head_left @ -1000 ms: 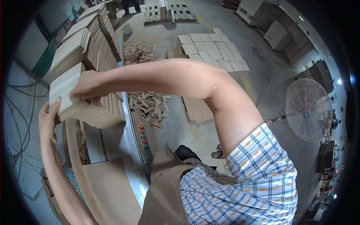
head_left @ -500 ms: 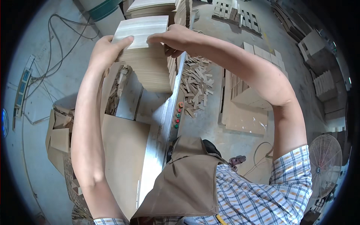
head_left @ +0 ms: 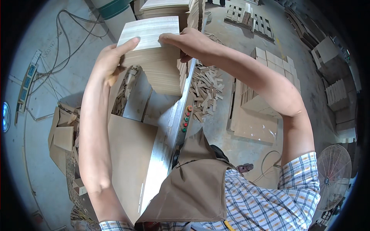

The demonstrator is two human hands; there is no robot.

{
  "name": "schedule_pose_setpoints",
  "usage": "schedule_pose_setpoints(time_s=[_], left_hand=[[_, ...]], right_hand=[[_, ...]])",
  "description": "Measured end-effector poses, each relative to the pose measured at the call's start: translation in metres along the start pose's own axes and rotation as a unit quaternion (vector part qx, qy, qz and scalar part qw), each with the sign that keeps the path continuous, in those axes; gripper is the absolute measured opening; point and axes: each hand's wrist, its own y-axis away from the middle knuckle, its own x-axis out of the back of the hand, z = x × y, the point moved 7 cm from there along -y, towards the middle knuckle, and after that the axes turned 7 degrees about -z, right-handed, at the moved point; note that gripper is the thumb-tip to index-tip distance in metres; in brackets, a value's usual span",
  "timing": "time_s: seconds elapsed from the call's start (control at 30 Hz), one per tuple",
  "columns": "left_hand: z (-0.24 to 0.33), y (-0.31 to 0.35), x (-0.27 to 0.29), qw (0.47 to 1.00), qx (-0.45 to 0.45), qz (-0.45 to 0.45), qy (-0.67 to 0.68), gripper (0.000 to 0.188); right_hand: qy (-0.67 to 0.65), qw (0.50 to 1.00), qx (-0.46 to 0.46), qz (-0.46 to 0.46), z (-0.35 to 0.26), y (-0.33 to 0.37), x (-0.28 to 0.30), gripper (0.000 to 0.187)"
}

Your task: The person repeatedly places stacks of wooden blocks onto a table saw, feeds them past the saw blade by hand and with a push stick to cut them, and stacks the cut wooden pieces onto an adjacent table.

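Note:
A tall stack of thin wood sheets (head_left: pixel 160 73) stands on the metal machine table (head_left: pixel 163 133), its top a pale, grained face. My left hand (head_left: pixel 111 59) grips the stack's left edge, thumb pressed on the top and fingers hidden down the side. Across from it, my right hand (head_left: pixel 189 43) holds the right edge, thumb on top and fingers curled beside the stack. Some sheet edges on the right side look uneven. Just beyond, another stack of sheets (head_left: pixel 163 11) stands close behind.
Red and green buttons (head_left: pixel 186 119) line the table's right edge. Wood offcuts (head_left: pixel 204 90) lie heaped on the floor beyond it. A brown board (head_left: pixel 129 150) rests on the table nearer me. Stacked panels (head_left: pixel 256 96) stand to the right, and a fan (head_left: pixel 333 173) farther right.
Both hands keep their grip on the wood sheets. The whole view has shifted slightly, so the scene sits a little farther right; the stack itself shows no clear movement.

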Motion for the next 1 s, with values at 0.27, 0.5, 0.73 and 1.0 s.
schedule_pose_setpoints(time_s=[0.27,0.5,0.73,1.0], left_hand=[[-0.038,0.127,0.01,0.958,-0.077,0.074,0.265,0.073],[-0.23,0.245,0.001,0.911,-0.025,0.236,0.337,0.092],[-0.395,0.341,-0.029,0.853,0.04,0.393,0.341,0.078],[-0.402,0.386,0.015,0.848,0.073,0.524,0.038,0.068]], right_hand=[[0.058,0.989,0.134,-0.011,-0.018,0.034,-0.06,0.065],[-0.175,0.937,0.022,-0.3,0.091,0.033,-0.242,0.064],[-0.137,0.891,-0.077,-0.427,0.192,0.009,-0.435,0.062],[-0.111,0.887,0.155,-0.42,0.13,0.023,-0.476,0.073]])
